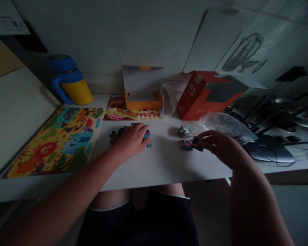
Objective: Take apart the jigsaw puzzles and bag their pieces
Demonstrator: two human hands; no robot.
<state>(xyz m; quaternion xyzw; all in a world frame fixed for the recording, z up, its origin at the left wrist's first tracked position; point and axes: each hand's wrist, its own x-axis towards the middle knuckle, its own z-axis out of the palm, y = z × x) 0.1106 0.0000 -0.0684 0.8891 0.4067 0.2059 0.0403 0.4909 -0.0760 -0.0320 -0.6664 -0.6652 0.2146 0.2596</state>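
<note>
Left hand (pixel 133 139), grip unclear, overlies puzzle (pixel 115 136); right hand (pixel 217 143) pinches piece (pixel 197 144) near a stack (pixel 185 131).

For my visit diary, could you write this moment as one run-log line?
left hand: on partly joined jigsaw | right hand: pinching dark jigsaw piece | near it: stacked jigsaw pieces | behind: open orange box

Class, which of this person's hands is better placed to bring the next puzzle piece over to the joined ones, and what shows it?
Probably the right hand: it pinches a puzzle piece beside the two small stacks. The left hand lies over the joined pieces, better placed to steady them.
</note>
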